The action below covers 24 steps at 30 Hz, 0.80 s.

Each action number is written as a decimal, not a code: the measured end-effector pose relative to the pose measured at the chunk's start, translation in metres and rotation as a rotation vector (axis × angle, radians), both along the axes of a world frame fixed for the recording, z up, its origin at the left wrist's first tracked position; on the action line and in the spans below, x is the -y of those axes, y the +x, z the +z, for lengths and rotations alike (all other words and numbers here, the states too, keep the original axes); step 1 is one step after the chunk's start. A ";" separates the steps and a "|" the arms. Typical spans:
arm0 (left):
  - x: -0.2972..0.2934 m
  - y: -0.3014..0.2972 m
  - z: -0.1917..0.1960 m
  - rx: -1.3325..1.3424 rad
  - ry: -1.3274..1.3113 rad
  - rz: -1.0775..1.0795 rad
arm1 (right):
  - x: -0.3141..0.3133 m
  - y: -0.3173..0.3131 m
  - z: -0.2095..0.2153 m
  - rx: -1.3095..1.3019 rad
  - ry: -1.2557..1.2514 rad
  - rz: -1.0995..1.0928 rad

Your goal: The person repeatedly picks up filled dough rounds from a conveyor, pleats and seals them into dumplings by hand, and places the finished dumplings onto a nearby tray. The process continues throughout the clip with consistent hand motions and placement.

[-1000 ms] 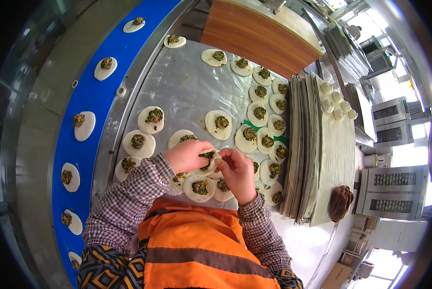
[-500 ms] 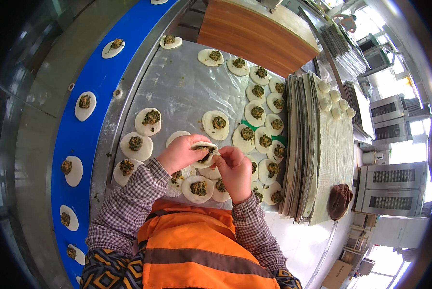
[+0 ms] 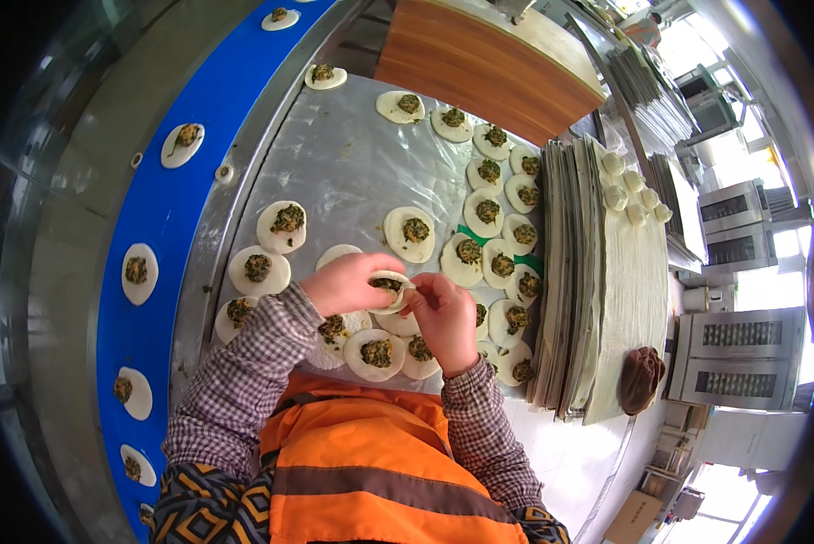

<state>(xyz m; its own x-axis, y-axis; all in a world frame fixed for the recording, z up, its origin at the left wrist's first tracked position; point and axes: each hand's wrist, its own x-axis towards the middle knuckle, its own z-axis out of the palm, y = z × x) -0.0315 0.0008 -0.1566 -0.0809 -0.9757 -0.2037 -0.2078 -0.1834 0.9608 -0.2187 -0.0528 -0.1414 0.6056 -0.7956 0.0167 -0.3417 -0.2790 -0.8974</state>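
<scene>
Both hands meet over the steel table point(image 3: 352, 172), pinching one round dough wrapper with green filling point(image 3: 390, 283). My left hand point(image 3: 348, 283) holds its left side, and my right hand point(image 3: 445, 319) closes on its right edge. The wrapper is partly folded, so its filling shows only at the top. Under and around the hands lie several flat filled wrappers point(image 3: 375, 354), with more spread toward the far right point(image 3: 488, 211).
A blue conveyor belt point(image 3: 166, 227) on the left carries more filled wrappers point(image 3: 181, 143). A stack of lined trays point(image 3: 575, 272) stands to the right, the top one holding folded dumplings point(image 3: 629, 195). A wooden board point(image 3: 479, 68) lies beyond, and a brown cloth point(image 3: 641, 379) at the tray's near end.
The wrappers on the blue belt have moved toward me. My hands stay together on the same wrapper, working its edge.
</scene>
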 end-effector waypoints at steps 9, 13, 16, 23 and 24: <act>-0.011 -0.014 -0.009 -0.304 0.103 0.242 | 0.005 0.002 -0.003 0.205 0.435 -0.051; -0.008 -0.016 -0.012 -0.088 0.069 0.233 | 0.003 0.005 -0.004 -0.116 -0.495 0.065; -0.006 -0.014 -0.014 -0.154 0.104 0.206 | 0.002 0.006 -0.003 0.145 0.270 -0.083; -0.010 -0.018 -0.008 -0.287 0.149 0.191 | -0.003 0.008 0.004 0.038 0.094 -0.005; -0.010 -0.017 -0.006 -0.242 0.173 0.196 | -0.005 0.009 0.006 0.086 0.127 -0.027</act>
